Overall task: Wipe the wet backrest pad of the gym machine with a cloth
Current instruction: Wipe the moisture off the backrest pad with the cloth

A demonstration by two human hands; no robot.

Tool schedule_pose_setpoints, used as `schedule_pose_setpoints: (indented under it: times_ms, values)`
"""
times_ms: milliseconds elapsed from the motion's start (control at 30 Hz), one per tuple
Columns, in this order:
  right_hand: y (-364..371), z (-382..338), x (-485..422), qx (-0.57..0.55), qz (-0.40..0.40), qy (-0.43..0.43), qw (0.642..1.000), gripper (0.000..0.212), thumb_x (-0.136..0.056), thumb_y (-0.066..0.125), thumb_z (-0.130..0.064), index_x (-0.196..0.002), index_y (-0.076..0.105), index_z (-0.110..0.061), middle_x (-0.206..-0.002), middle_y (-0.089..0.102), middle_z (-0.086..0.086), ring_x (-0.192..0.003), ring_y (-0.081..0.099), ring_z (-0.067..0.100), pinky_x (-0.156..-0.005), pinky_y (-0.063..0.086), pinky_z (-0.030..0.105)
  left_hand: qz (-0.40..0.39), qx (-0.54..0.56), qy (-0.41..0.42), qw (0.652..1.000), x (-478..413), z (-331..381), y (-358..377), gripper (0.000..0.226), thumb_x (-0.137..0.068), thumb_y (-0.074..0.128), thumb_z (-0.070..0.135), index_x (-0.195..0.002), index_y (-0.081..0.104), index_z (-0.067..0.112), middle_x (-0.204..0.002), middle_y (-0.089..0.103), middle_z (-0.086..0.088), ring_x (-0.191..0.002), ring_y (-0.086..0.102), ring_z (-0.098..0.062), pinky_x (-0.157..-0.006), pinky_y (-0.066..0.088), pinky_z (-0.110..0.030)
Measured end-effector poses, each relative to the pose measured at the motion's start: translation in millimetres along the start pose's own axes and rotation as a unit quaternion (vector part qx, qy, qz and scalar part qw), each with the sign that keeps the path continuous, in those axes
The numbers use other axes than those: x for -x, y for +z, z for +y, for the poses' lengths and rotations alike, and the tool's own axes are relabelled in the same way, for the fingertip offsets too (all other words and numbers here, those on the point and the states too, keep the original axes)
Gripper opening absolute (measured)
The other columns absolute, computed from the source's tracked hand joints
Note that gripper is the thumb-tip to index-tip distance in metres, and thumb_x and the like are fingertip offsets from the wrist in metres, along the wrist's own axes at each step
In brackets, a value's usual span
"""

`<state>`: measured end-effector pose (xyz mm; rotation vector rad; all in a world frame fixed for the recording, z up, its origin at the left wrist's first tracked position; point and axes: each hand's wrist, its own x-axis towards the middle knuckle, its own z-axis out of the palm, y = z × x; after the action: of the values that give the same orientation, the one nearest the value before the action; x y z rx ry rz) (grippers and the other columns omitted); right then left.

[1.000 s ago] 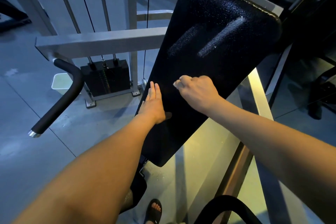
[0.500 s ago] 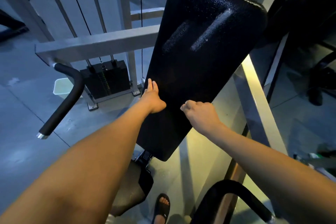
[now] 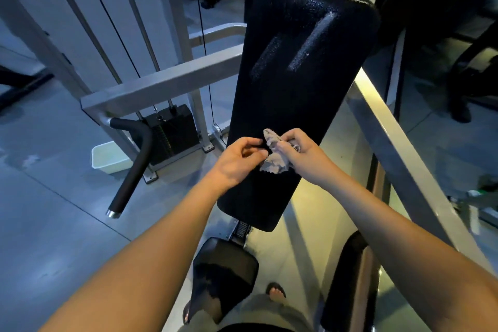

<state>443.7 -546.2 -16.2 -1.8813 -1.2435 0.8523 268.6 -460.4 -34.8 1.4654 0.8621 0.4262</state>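
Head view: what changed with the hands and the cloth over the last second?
The left hand came off the left edge of the backrest pad, moved right and now pinches the cloth. The right hand, which had wiped down the pad as a fist, holds the cloth's other side, so the cloth now shows, partly opened between them. Unchanged: two wet streaks near the pad's top, white tub on the floor.
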Motion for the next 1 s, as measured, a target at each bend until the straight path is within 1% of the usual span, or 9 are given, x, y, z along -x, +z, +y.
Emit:
schedule_pose_setpoints:
  times_ms: [100,267,367,467,600,700,767,900,1000]
  values:
    - [20,-19,11,-0.099,-0.002,0.018,0.995,0.017,-0.108,0.051,-0.03,-0.108,0.065,-0.02,-0.071,0.055,0.0,-0.052,0.047,0.006,-0.05,0.037,0.022,-0.021,0.031,0.011,0.999,12,3,-14,0.036,-0.092,0.071,0.036,-0.123,0.062,0.019,-0.108,0.074,-0.002,-0.101,0.071,-0.015,-0.09,0.058,-0.035]
    - [42,-39,28,-0.157,-0.004,0.028,0.987,0.018,-0.108,0.053,-0.019,-0.121,0.065,-0.02,-0.083,0.061,0.008,-0.065,0.053,0.013,-0.052,0.042,0.024,0.01,0.082,0.003,0.997,27,7,-37,0.018,-0.099,0.062,0.019,-0.115,0.068,0.015,-0.101,0.075,-0.006,-0.097,0.073,-0.022,-0.086,0.06,-0.038]
    - [42,-43,36,-0.12,0.021,0.044,0.992,0.009,-0.102,0.063,-0.02,-0.107,0.071,-0.018,-0.08,0.067,-0.002,-0.071,0.06,0.009,-0.062,0.048,0.026,0.025,0.136,-0.023,0.99,30,7,-47,0.019,-0.102,0.055,0.016,-0.11,0.072,0.011,-0.106,0.072,-0.019,-0.094,0.07,-0.027,-0.088,0.058,-0.041]
    - [37,-44,38,-0.139,0.048,0.076,0.986,0.008,-0.099,0.068,-0.022,-0.092,0.072,-0.022,-0.081,0.067,-0.006,-0.077,0.062,0.01,-0.07,0.049,0.03,0.002,0.187,-0.06,0.981,29,13,-50,0.024,-0.103,0.049,0.017,-0.111,0.071,0.01,-0.105,0.073,-0.017,-0.101,0.071,-0.029,-0.092,0.058,-0.043]
    - [28,-47,36,-0.225,0.023,0.079,0.971,0.011,-0.101,0.063,-0.018,-0.093,0.069,-0.015,-0.086,0.064,0.006,-0.081,0.059,0.019,-0.069,0.049,0.027,-0.07,0.097,-0.034,0.992,20,18,-39,0.025,-0.094,0.065,0.033,-0.108,0.068,0.013,-0.099,0.072,-0.01,-0.093,0.07,-0.027,-0.082,0.059,-0.038]
    - [15,-43,28,-0.268,0.053,0.098,0.957,0.019,-0.103,0.057,-0.013,-0.087,0.066,-0.01,-0.079,0.061,0.005,-0.078,0.06,0.018,-0.067,0.051,0.025,-0.051,0.058,-0.021,0.997,12,23,-33,0.017,-0.096,0.064,0.022,-0.105,0.069,0.009,-0.095,0.072,-0.009,-0.086,0.07,-0.02,-0.081,0.058,-0.036]
    - [6,-32,21,-0.237,0.108,0.113,0.959,0.02,-0.103,0.057,-0.015,-0.086,0.067,-0.014,-0.078,0.061,0.001,-0.078,0.059,0.018,-0.068,0.05,0.027,-0.051,0.117,-0.044,0.991,8,30,-29,0.017,-0.098,0.059,0.015,-0.105,0.067,0.001,-0.094,0.066,-0.014,-0.082,0.067,-0.016,-0.078,0.056,-0.033]
    - [1,-7,12,-0.019,0.166,0.078,0.983,0.006,-0.101,0.06,-0.025,-0.096,0.065,-0.024,-0.094,0.065,-0.009,-0.088,0.06,0.005,-0.077,0.048,0.024,-0.059,0.211,-0.09,0.971,-3,45,-17,0.027,-0.101,0.053,0.015,-0.123,0.064,0.003,-0.112,0.069,-0.022,-0.1,0.068,-0.028,-0.089,0.056,-0.045]
    - [-2,-3,8,-0.06,0.175,0.03,0.982,0.014,-0.103,0.057,-0.035,-0.096,0.066,-0.027,-0.094,0.066,-0.011,-0.089,0.062,0.003,-0.079,0.049,0.024,-0.039,0.24,-0.102,0.965,-10,55,-6,0.03,-0.103,0.052,0.014,-0.129,0.058,0.001,-0.12,0.069,-0.023,-0.111,0.068,-0.033,-0.095,0.057,-0.046]
